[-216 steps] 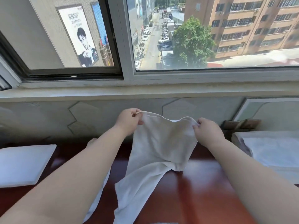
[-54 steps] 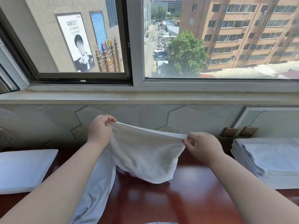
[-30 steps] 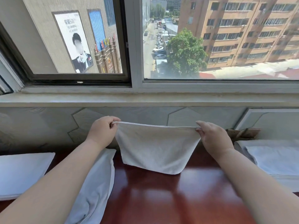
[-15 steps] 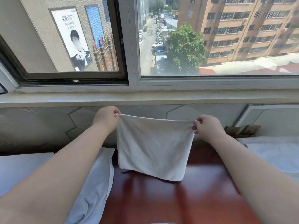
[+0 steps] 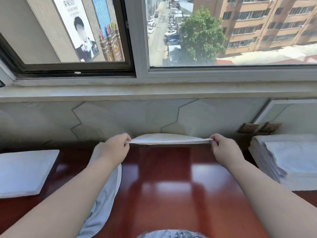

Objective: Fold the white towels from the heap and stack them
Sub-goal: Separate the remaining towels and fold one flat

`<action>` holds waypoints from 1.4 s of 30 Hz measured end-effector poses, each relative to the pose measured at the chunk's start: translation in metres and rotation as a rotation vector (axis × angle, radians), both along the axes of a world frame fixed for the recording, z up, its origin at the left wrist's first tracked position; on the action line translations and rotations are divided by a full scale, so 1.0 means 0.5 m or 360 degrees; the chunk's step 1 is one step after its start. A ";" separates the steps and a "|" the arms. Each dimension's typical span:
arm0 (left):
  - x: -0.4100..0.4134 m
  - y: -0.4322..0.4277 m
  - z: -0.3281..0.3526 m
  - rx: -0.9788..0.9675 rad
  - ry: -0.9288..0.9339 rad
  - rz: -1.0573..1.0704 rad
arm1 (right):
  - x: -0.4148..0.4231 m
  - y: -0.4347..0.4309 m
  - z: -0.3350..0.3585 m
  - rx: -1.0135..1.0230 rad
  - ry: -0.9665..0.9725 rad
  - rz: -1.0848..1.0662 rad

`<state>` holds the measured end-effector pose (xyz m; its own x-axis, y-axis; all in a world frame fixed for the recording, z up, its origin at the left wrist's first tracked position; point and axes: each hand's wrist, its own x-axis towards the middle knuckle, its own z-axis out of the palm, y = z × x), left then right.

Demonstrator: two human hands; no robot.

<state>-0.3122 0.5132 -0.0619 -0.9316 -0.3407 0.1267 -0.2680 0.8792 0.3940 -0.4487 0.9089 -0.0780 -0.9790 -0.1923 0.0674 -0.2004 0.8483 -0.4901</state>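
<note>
The left hand (image 5: 114, 149) and the right hand (image 5: 223, 148) each pinch one end of a white cloth towel (image 5: 169, 139), held level over the glossy red-brown worktop (image 5: 171, 186) at 12 o'clock. A stack of folded white towels (image 5: 291, 158) lies at 3 o'clock.

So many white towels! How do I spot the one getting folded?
Look under the big window at the shiny red table. Above its far end, one towel is pulled tight between the left hand and the right hand. Only this one is up in the air, not lying down.
</note>
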 end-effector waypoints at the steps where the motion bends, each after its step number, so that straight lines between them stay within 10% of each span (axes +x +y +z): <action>1: 0.019 0.009 -0.035 -0.0018 -0.0083 -0.0049 | 0.020 0.010 -0.032 0.0075 -0.0049 0.0043; 19: 0.330 0.130 -0.360 -0.0585 -0.0812 -0.0787 | 0.295 0.103 -0.270 0.1391 -0.0570 0.0820; 27: 0.356 0.131 -0.337 -0.0531 -0.0949 -0.0759 | 0.303 0.066 -0.229 0.1510 -0.0926 0.0981; 33: 0.219 0.175 -0.340 -0.0241 -0.0857 -0.0589 | 0.260 -0.014 -0.264 0.0979 -0.0447 0.0727; 42: 0.245 0.200 -0.434 -0.0363 -0.1004 -0.0476 | 0.340 -0.016 -0.391 0.0931 -0.0566 0.0827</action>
